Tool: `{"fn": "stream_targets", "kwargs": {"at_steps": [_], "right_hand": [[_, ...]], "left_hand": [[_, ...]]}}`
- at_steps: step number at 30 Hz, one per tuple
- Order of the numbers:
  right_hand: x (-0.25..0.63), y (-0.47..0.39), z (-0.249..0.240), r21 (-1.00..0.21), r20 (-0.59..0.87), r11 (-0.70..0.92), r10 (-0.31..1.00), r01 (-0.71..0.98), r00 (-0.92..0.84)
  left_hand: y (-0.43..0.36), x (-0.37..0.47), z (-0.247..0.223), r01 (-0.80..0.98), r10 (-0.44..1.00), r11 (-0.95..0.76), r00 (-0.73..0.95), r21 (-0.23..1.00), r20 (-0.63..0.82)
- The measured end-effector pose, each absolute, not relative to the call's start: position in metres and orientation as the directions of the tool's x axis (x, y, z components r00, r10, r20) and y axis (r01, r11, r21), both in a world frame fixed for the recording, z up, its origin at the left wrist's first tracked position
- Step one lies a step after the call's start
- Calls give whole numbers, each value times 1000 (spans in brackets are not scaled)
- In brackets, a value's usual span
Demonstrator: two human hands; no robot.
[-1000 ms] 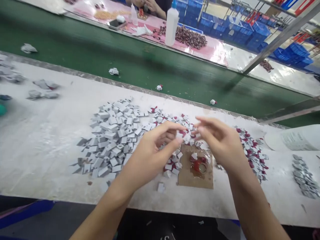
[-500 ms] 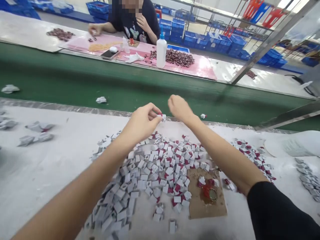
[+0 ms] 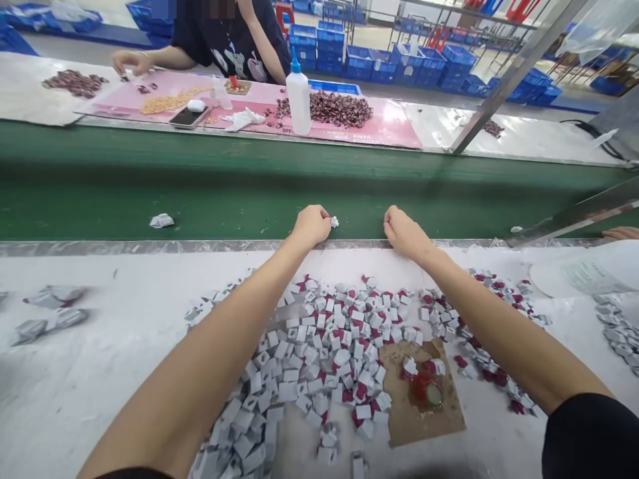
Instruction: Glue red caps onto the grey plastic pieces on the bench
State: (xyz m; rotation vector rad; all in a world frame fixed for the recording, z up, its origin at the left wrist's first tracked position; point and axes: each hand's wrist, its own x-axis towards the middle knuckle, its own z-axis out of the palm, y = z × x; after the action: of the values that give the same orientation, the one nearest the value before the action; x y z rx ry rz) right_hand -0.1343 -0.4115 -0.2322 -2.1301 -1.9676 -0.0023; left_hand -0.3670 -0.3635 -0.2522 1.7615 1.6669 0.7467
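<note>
My left hand (image 3: pixel 313 225) reaches over the near edge of the green belt (image 3: pixel 239 199), fingers pinched on a small white plastic piece (image 3: pixel 334 221) that pokes out beyond the fingertips. To its right, my right hand (image 3: pixel 407 233) is also over the belt's near edge, with fingers closed; whatever may be in them is hidden. Below both hands spreads a pile of small grey-white block pieces (image 3: pixel 319 346), many with dark red parts. At the pile's right lies a cardboard square (image 3: pixel 399 426) bearing a red wet patch and a small round cap (image 3: pixel 433 396).
Other pieces lie on the belt, one white piece (image 3: pixel 162 221) at left. Across it, a person (image 3: pixel 239 46) works at a pink mat with a white bottle (image 3: pixel 298 100) and dark parts (image 3: pixel 339 108). A metal post (image 3: pixel 519 73) slants at right. Another hand (image 3: pixel 622 233) shows at the right edge.
Both hands have moved from above the table's far edge onto the belt side, the right one also shifting rightward. The left still pinches a white piece. The camera view has shifted.
</note>
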Motion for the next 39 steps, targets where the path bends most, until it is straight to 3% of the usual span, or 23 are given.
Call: {"fn": "stream_targets", "kwargs": {"at_steps": [4,8,14,18,22,30,34,39], "right_hand": [[-106,-478,-221,-270,145,-35,986,962,77],[-61,-572,-231,-261,182,-67,976,963,118],[-9,-644,-265,-214,260,-182,937,960,236],[-4,-656,-272,-250,288,-226,911,941,296],[-2,-664,-272,-351,315,-220,888,910,336],[-6,-708,-280,-551,379,15,895,835,234],[-14,-746,-312,-592,398,149,909,792,127],[-17,-775,-367,-667,373,96,901,739,220]], "left_hand": [[-398,-386,-244,706,997,-78,66,704,44],[-459,-413,-251,700,973,-222,202,679,110],[-519,-450,-298,906,985,-170,146,388,91],[-537,-445,-305,944,987,-159,152,288,48],[-546,-433,-302,950,991,-131,121,282,52],[-548,-423,-299,937,994,-106,86,333,74],[-548,-419,-299,919,993,-110,84,379,85],[-547,-415,-296,870,988,-150,113,470,106]]}}
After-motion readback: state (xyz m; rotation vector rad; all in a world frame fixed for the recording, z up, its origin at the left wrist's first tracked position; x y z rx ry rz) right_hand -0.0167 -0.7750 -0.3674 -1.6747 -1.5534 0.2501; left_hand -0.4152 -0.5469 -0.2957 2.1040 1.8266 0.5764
